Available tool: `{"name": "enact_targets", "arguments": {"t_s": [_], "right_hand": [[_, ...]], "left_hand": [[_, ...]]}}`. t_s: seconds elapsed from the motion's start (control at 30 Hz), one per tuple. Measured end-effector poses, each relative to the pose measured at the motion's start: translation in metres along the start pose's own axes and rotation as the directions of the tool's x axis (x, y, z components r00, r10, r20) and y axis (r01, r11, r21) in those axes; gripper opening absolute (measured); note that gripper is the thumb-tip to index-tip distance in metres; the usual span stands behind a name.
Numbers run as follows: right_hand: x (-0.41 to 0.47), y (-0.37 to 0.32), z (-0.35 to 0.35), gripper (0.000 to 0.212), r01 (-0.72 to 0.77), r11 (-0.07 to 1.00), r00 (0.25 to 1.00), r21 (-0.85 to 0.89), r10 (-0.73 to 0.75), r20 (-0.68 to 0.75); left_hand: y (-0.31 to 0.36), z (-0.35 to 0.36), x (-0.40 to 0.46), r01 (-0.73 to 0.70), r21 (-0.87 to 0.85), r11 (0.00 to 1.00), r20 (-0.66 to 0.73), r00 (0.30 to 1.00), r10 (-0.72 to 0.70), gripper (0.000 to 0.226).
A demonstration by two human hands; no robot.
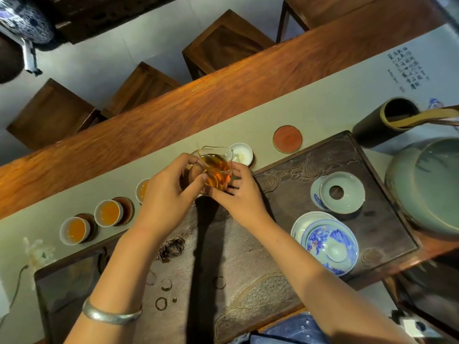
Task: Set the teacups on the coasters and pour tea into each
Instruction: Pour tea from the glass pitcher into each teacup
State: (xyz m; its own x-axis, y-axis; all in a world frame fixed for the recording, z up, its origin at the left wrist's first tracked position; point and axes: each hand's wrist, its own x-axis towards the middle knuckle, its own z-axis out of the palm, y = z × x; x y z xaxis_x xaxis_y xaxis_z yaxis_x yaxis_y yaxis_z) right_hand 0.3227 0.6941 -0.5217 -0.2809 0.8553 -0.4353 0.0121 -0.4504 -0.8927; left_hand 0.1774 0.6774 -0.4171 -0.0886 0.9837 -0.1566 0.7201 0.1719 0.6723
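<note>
**Teacups in a row, glass jug held over them**

Teacups sit in a line on the pale runner (323, 115), from 8 o'clock up toward the middle. Cup one (74, 230) and cup two (108, 213) are full of orange tea, and each leans on the edge of a dark coaster (128, 209). Cup three (142, 189) also has tea in it, but the left hand (169, 192) hides part of it. Cup four (241, 153) is white inside and looks empty. It sits on a coaster just past the jug (215, 170). A red coaster (287, 139) lies bare at 1 o'clock.

The glass jug is near the middle, half full of tea, with its spout next to cup four. Both hands hold it. The left hand's fingers curl round its handle side. The right hand (238, 194) grips its other side and bottom.

On the dark tray (372, 219) at 3 o'clock sit a green lid (342, 192) and a blue-and-white lid (330, 247). A big green bowl (427, 184) is at the right edge. A silver bracelet (111, 312) is on the left wrist.
</note>
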Motion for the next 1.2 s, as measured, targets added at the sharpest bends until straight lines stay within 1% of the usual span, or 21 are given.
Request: {"name": "enact_targets", "arguments": {"t_s": [0.23,0.53,0.73,0.87,1.2], "right_hand": [[-0.001,0.0013,0.0027,0.096,-0.017,1.0,1.0,0.026,0.017,-0.007],[-0.0012,0.0035,0.0023,0.083,-0.035,0.998,0.999,0.054,0.036,-0.004],[0.0006,0.0043,0.0031,0.087,-0.042,0.997,0.999,0.059,0.043,-0.014],[0.0021,0.0064,0.0041,0.095,-0.05,0.998,0.999,0.041,0.05,-0.018],[0.0018,0.0063,0.0039,0.091,-0.045,0.997,0.999,0.057,0.046,-0.014]], "left_hand": [[-0.0011,-0.0003,0.001,-0.001,-0.002,1.0,0.008,1.0,0.001,0.011],[-0.002,-0.0006,0.0034,-0.009,0.015,1.0,0.018,1.0,0.008,0.012],[-0.0025,-0.0003,0.0074,-0.015,0.028,1.0,0.032,0.999,0.014,0.012],[-0.0051,-0.0001,0.0088,-0.019,0.043,0.999,0.043,0.999,0.017,0.012],[-0.0058,-0.0006,0.0096,-0.023,0.045,0.999,0.053,0.998,0.02,0.013]]}}
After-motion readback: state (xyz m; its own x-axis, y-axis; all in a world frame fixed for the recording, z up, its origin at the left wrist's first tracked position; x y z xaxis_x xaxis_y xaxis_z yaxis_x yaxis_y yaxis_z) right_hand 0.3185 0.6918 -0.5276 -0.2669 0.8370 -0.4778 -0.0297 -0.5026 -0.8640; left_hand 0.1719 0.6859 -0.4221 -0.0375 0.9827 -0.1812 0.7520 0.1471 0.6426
